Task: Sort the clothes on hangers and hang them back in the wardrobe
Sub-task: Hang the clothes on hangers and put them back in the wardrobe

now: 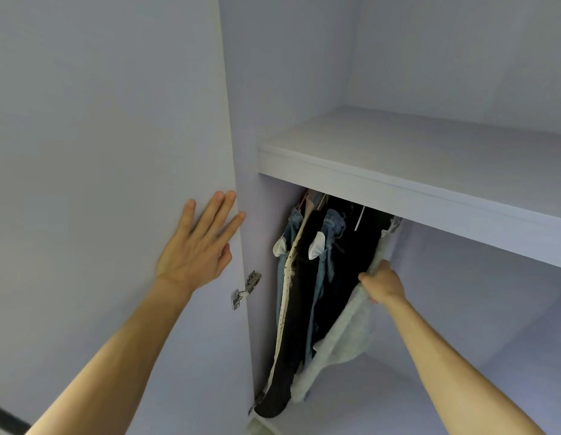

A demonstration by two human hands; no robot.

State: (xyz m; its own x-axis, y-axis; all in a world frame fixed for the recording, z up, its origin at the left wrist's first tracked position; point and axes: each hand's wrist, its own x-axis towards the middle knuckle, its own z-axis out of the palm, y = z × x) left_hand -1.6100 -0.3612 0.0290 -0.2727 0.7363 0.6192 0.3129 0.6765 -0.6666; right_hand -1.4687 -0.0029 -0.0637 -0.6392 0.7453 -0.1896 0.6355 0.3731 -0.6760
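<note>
Left hand (197,246) flat on door (100,120), pale shelf (429,158)

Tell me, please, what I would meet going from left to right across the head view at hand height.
Left hand flat on the wardrobe door → metal hinge → pale jeans → black garment → right hand gripping the grey garment.

Lit softly and evenly, in a cool bluish-lilac cast. Brightest on top of the shelf (429,158). Darkest just beneath the shelf, among the hanging clothes (307,277), with detail lost in black fabric. Slightly smeared around the right hand (384,285) below the shelf. Faintly shadowed beside the left hand (196,246), left of the shelf. Bowed and stretched far from the shelf, toward the corners.
</note>
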